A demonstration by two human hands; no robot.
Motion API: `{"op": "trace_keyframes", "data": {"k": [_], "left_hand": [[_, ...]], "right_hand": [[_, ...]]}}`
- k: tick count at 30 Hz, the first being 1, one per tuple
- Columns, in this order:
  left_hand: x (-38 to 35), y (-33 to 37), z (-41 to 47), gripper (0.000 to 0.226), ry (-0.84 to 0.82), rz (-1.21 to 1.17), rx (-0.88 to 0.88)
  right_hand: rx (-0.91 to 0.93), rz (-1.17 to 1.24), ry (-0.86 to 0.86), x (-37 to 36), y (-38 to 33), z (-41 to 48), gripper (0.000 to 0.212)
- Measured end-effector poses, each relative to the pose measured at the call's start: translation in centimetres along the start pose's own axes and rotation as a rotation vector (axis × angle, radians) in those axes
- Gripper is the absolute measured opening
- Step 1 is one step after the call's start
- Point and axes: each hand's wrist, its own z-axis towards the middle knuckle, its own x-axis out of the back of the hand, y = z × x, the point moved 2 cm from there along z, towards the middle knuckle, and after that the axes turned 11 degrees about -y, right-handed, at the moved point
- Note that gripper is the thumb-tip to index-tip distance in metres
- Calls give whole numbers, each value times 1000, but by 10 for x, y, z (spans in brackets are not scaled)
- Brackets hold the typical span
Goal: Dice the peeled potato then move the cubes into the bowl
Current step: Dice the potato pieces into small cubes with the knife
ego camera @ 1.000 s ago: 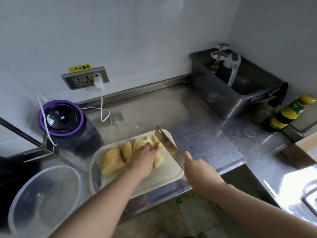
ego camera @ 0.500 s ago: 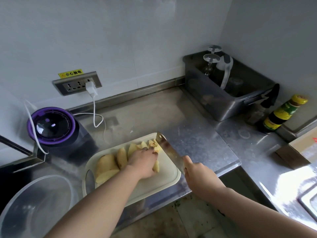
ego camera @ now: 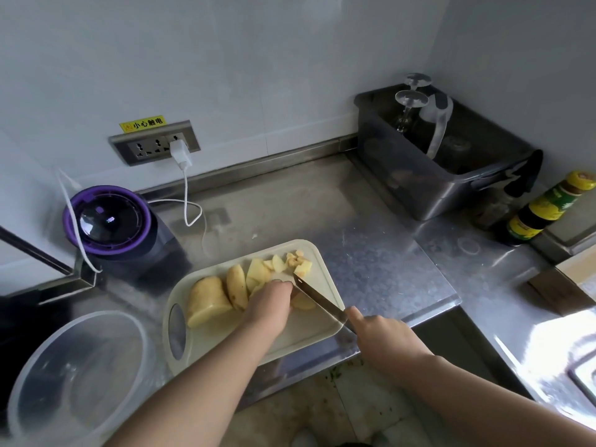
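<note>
**Q:** Where is the workpiece?

**A:** The peeled potato lies in sections on the cream cutting board point(ego camera: 309, 333). The board rests on the steel table point(ego camera: 387, 272), near its front edge. The large end section point(ego camera: 208, 300) lies at the left of the board, and two thick slices point(ego camera: 237, 287) lean against its right side. The cut cubes point(ego camera: 298, 262) are grouped at the board's far right corner.

**Q:** What is the condition of the left hand?

**A:** The left hand point(ego camera: 269, 304) is palm down near the board's centre. Its fingers are curled over a potato piece point(ego camera: 303, 303) and press it to the board. Most of that piece is hidden beneath the hand.

**Q:** And the right hand?

**A:** The right hand point(ego camera: 383, 340) grips the cleaver point(ego camera: 317, 300), covering the handle, with one digit extended toward the blade. The blade runs diagonally across the board, low over it, with its far end just beside the left fingertips.

**Q:** Where is the receiving container?

**A:** The clear plastic bowl point(ego camera: 74, 382) stands at the lower left, near the board's handle-slot end but apart from it.

**Q:** What else is on or near the table?

**A:** A purple-lidded appliance point(ego camera: 108, 221) stands behind the board on the left. A white charger point(ego camera: 180, 153) is plugged into the wall socket point(ego camera: 154, 145), and its cable trails onto the table. A dark bin point(ego camera: 429, 175) in the far right corner holds upturned stemmed glasses. A yellow-labelled bottle point(ego camera: 545, 209) stands to the right of the bin.
</note>
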Motion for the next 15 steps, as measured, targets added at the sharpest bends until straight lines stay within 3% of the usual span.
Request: {"op": "trace_keyframes", "data": {"k": [7, 15], "left_hand": [[-1, -4, 0, 20, 26, -31, -35], [-1, -5, -3, 18, 21, -37, -38]], "right_hand": [[21, 3, -7, -3, -5, 4, 41], [21, 25, 65, 3, -2, 2, 50]]}}
